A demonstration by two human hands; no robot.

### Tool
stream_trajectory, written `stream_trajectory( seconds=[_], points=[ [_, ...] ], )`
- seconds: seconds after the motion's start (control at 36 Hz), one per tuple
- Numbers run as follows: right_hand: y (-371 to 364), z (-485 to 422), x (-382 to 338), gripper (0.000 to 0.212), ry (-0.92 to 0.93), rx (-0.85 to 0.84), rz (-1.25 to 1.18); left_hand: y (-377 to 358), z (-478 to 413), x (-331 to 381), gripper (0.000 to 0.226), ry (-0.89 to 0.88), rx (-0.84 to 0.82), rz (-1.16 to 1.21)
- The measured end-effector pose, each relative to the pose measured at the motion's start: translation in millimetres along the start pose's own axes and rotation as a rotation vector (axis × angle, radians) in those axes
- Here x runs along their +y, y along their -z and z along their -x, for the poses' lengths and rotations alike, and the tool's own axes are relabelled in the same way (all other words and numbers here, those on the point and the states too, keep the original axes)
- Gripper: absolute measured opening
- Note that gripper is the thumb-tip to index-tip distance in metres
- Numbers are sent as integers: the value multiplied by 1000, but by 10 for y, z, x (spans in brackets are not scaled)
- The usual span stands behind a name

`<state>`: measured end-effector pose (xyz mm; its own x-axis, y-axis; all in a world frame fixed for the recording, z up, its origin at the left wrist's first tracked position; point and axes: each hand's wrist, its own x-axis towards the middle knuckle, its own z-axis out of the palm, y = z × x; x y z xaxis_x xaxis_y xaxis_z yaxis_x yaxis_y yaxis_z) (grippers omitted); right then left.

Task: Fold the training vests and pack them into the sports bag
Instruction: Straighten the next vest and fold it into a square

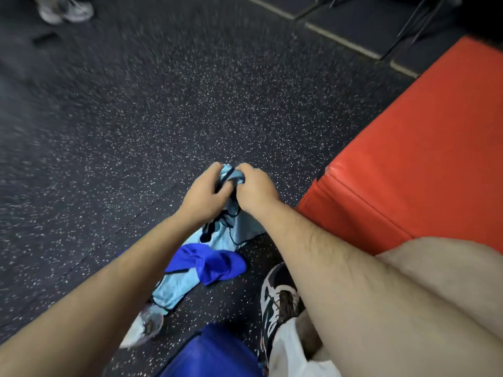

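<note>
Both my hands hold up a light blue training vest (231, 229) with black trim over the speckled floor. My left hand (202, 195) grips its top edge from the left, and my right hand (254, 187) grips the same bunched edge from the right, the two hands nearly touching. The vest hangs down below them. On the floor beneath lie a royal blue vest (215, 263) and another light blue vest (174, 291), crumpled together. A blue fabric thing (209, 355) shows at the bottom edge; I cannot tell whether it is the sports bag.
A red padded bench (424, 159) stands at the right. My shoes (277, 300) rest on the dark rubber floor (163, 104) below the vests. Another person's shoes (65, 9) show at the far top left, and metal chair legs (419, 20) at the top right.
</note>
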<state>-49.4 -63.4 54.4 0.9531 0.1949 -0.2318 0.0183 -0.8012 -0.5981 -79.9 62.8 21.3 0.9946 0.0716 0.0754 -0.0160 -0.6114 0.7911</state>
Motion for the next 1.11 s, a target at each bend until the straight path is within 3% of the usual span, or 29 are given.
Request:
stream_trajectory(
  seconds=[0.17, 0.36, 0.58, 0.69, 0.81, 0.92, 0.97, 1.11],
  points=[
    [751, 216, -313, 12, 71, 244, -114, 355, -152, 845, 21, -159, 129, 106],
    [1725, 589, -409, 12, 121, 581, -290, 423, -280, 2146, 17, -378, 149, 163],
    [3267, 1162, -55, 16, 216, 921, -295, 223, -299, 3819, 16, -675, 38, 293],
    [3889, 1603, 381, 14, 295, 1031, -227, -115, -172, 4544, 13, -640, -71, 522],
    [4171, 2037, 1124, 12, 229, 1018, -94, -700, -133, 4891, 29, -563, -100, 543],
    [4074, 2495, 1975, 7, -3, 952, 36, -1398, -10, 4792, 24, -458, -227, 304],
    [3936, 2710, 2341, 10, -166, 806, 103, -1718, 75, 4632, 24, -457, -335, 93],
    [3644, 3136, 2783, 14, -425, 206, 283, -2200, 335, 4343, 30, -420, -718, -381]
  ],
)
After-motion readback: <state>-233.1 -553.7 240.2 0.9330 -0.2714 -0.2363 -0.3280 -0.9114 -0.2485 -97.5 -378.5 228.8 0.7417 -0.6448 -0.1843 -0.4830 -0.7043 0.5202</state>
